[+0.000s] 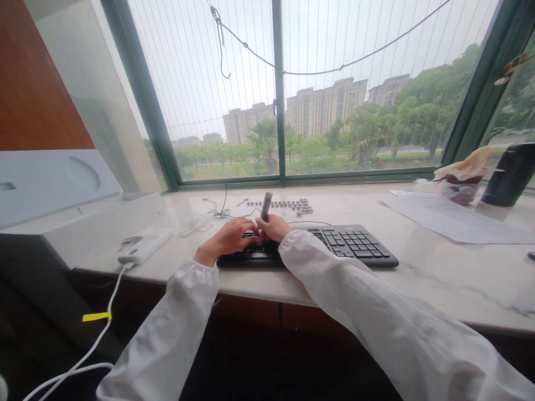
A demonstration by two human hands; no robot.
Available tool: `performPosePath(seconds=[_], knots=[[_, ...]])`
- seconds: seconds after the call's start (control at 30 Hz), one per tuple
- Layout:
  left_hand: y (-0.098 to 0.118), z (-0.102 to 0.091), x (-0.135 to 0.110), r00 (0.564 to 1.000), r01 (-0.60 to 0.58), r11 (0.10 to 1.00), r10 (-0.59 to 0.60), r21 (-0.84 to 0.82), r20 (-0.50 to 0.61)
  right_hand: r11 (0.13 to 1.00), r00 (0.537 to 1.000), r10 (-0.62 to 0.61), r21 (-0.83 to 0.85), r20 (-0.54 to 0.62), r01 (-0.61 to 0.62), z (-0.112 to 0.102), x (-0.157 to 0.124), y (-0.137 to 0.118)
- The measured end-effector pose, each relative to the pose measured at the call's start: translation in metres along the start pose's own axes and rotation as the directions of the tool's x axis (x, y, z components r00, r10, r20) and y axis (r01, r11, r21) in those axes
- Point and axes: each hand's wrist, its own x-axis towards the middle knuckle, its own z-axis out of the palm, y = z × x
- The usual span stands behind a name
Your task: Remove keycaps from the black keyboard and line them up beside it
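A black keyboard (351,245) lies on the pale marble sill. My right hand (275,226) is closed around an upright grey tool (266,205), whose lower end meets the keyboard's left part. My left hand (229,238) rests on the keys right beside it, fingers curled down onto the keyboard next to the tool's tip. Both arms wear white sleeves. Behind the hands, several removed dark keycaps (288,205) lie in rows on the sill.
A white box (87,223) stands at the left, with a white device (144,245) and its cable beside it. Thin wires (221,211) lie behind the keyboard. Papers (451,220), a tissue-covered cup (462,181) and a black mug (510,175) sit at the right.
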Motion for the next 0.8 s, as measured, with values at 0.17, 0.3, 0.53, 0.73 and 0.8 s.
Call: performPosePath(seconds=[0.17, 0.3, 0.53, 0.73, 0.8], knots=[[0.003, 0.006, 0.004, 0.995, 0.092, 0.973, -0.098, -0.213, -0.017, 1.0, 1.0, 0.007, -0.011, 0.012, -0.007, -0.001, 0.001, 0.001], [0.001, 0.008, 0.005, 0.98, 0.198, 0.903, -0.183, -0.381, 0.077, 1.0, 1.0, -0.003, -0.022, 0.013, 0.003, -0.002, 0.0, 0.0], [-0.009, 0.006, 0.009, 0.973, 0.218, 0.902, -0.172, -0.372, 0.155, 0.975, 0.984, -0.165, -0.159, -0.066, 0.152, 0.003, 0.003, 0.004], [-0.012, 0.007, 0.013, 0.964, 0.243, 0.917, -0.191, -0.317, 0.185, 0.971, 0.973, -0.221, -0.11, -0.063, 0.213, 0.005, 0.004, 0.008], [-0.011, 0.007, 0.014, 0.964, 0.239, 0.924, -0.19, -0.297, 0.184, 0.97, 0.97, -0.232, -0.093, -0.076, 0.225, 0.005, 0.002, 0.006]])
